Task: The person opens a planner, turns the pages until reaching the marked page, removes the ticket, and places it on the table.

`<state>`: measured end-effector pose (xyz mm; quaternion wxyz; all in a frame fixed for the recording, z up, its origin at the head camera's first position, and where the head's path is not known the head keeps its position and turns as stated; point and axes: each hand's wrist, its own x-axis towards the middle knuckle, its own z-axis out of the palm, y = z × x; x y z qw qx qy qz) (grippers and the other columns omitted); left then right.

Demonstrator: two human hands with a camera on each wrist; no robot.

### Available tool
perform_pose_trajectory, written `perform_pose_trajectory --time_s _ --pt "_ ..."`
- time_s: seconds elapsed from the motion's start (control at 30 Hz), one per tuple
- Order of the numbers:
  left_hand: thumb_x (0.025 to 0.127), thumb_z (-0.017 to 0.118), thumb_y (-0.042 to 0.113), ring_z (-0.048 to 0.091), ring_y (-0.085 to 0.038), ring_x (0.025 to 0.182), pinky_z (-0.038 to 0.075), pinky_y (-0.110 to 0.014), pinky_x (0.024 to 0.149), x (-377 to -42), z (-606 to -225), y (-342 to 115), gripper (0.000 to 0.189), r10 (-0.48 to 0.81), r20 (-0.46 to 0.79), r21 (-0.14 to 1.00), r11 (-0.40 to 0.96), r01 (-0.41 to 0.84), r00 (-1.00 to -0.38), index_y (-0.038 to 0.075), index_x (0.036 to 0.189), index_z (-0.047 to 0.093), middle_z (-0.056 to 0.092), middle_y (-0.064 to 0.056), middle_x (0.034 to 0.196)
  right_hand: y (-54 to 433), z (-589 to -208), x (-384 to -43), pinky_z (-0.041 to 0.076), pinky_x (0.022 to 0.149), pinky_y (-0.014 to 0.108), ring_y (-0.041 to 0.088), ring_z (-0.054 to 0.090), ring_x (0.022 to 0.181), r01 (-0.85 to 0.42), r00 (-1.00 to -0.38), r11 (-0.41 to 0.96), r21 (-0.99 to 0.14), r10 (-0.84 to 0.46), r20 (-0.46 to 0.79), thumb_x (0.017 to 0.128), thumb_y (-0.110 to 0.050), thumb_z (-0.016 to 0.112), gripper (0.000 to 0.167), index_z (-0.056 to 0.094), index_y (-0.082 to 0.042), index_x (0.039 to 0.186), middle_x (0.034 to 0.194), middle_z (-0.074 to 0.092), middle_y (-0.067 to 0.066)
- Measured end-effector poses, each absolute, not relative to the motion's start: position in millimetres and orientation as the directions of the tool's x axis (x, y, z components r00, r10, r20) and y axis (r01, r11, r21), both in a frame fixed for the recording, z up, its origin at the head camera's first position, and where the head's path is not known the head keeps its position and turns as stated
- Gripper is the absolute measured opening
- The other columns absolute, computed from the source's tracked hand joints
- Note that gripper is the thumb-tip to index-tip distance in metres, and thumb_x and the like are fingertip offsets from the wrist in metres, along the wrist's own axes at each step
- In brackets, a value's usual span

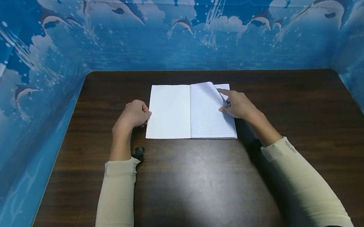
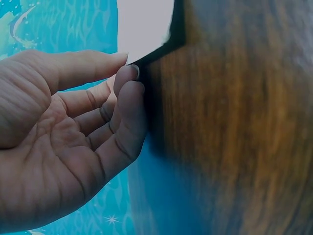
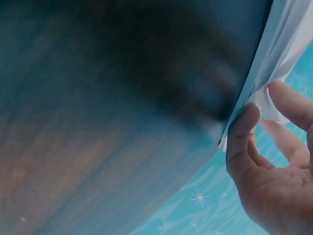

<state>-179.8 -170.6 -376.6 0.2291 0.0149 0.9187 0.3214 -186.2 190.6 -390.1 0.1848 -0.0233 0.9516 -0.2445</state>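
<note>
An open notebook (image 1: 172, 110) lies on the dark wooden table, its left side blank and its right page (image 1: 206, 114) ruled. At the left edge of the cover, my left hand (image 1: 135, 114) pinches the edge between thumb and curled fingers; the left wrist view shows the white cover corner (image 2: 146, 29) at the thumb tip. My right hand (image 1: 239, 103) is at the right edge, thumb and forefinger around a page whose upper corner is lifted and bent. Under that corner another sheet (image 1: 223, 86) shows. In the right wrist view the page edges (image 3: 266, 73) run between my fingers.
The brown table (image 1: 209, 195) spreads around the notebook, with rounded far corners. A blue curtain with dolphins and clouds (image 1: 162, 46) stands behind and along both sides. A black strap piece (image 1: 138, 154) sits at my left wrist.
</note>
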Motion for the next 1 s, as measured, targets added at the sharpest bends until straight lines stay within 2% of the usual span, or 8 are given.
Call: perform_pose_trajectory --time_s 0.1,0.2,0.3,0.4,0.5,0.63,0.87,1.0 --pt "0.111 0.056 0.014 0.061 -0.022 0.069 0.049 -0.037 0.068 -179 -378 -171 0.029 0.172 -0.416 0.597 0.792 -0.126 -0.893 0.003 0.085 0.063 0.064 -0.010 0.075 197 -393 -186 0.050 0.113 0.060 0.044 0.056 0.135 0.074 -0.932 0.848 -0.524 -0.129 -0.339 0.102 -0.015 0.075 0.086 0.024 -0.014 0.171 0.159 0.048 0.030" --pt "0.111 0.056 0.014 0.061 -0.022 0.068 0.049 -0.037 0.068 -179 -379 -171 0.029 0.177 -0.414 0.601 0.790 -0.122 -0.893 0.003 0.085 0.064 0.064 -0.009 0.074 202 -394 -186 0.052 0.109 0.059 0.042 0.059 0.126 0.159 -0.935 0.800 -0.578 -0.066 -0.349 0.103 -0.017 0.073 0.084 0.022 -0.009 0.170 0.153 0.050 0.030" --pt "0.111 0.058 0.014 0.062 -0.022 0.069 0.050 -0.037 0.069 -180 -379 -171 0.027 0.183 -0.409 0.604 0.788 -0.115 -0.894 0.003 0.087 0.066 0.065 -0.010 0.076 206 -392 -187 0.055 0.103 0.054 0.039 0.066 0.110 0.242 -0.934 0.738 -0.630 0.001 -0.358 0.105 -0.020 0.071 0.075 0.029 -0.004 0.166 0.138 0.058 0.028" --pt "0.110 0.059 0.013 0.063 -0.022 0.070 0.051 -0.037 0.070 -181 -378 -170 0.026 0.194 -0.402 0.602 0.792 -0.100 -0.895 0.002 0.089 0.068 0.067 -0.011 0.078 209 -388 -187 0.057 0.103 0.051 0.034 0.071 0.099 0.282 -0.935 0.690 -0.667 0.041 -0.353 0.106 -0.021 0.069 0.058 0.044 0.001 0.154 0.128 0.063 0.026" --pt "0.110 0.059 0.013 0.064 -0.022 0.070 0.052 -0.038 0.071 -181 -377 -169 0.025 0.198 -0.401 0.600 0.795 -0.093 -0.895 0.002 0.090 0.068 0.067 -0.011 0.078 210 -381 -187 0.060 0.099 0.048 0.030 0.070 0.092 0.283 -0.942 0.663 -0.693 0.057 -0.330 0.107 -0.023 0.068 0.040 0.057 0.003 0.136 0.118 0.064 0.023" --pt "0.110 0.059 0.013 0.064 -0.022 0.069 0.052 -0.038 0.070 -180 -377 -170 0.026 0.194 -0.393 0.606 0.790 -0.094 -0.899 0.002 0.089 0.068 0.066 -0.011 0.077 210 -369 -188 0.062 0.090 0.043 0.025 0.065 0.086 0.252 -0.955 0.650 -0.717 0.048 -0.292 0.108 -0.026 0.067 0.031 0.064 0.002 0.120 0.111 0.062 0.020" --pt "0.110 0.059 0.014 0.065 -0.021 0.070 0.054 -0.038 0.074 -183 -380 -172 0.024 0.198 -0.391 0.624 0.775 -0.101 -0.899 0.002 0.093 0.070 0.068 -0.010 0.078 201 -341 -190 0.059 0.076 0.032 0.027 0.066 0.086 0.227 -0.962 0.607 -0.761 0.020 -0.271 0.108 -0.033 0.067 0.033 0.067 -0.001 0.116 0.106 0.063 0.015" --pt "0.110 0.059 0.015 0.065 -0.021 0.069 0.054 -0.038 0.075 -184 -381 -173 0.023 0.197 -0.395 0.622 0.776 -0.103 -0.897 0.002 0.095 0.071 0.068 -0.009 0.076 191 -333 -191 0.056 0.069 0.026 0.024 0.064 0.082 0.215 -0.965 0.592 -0.776 0.006 -0.262 0.107 -0.036 0.068 0.034 0.067 -0.002 0.115 0.105 0.061 0.014"
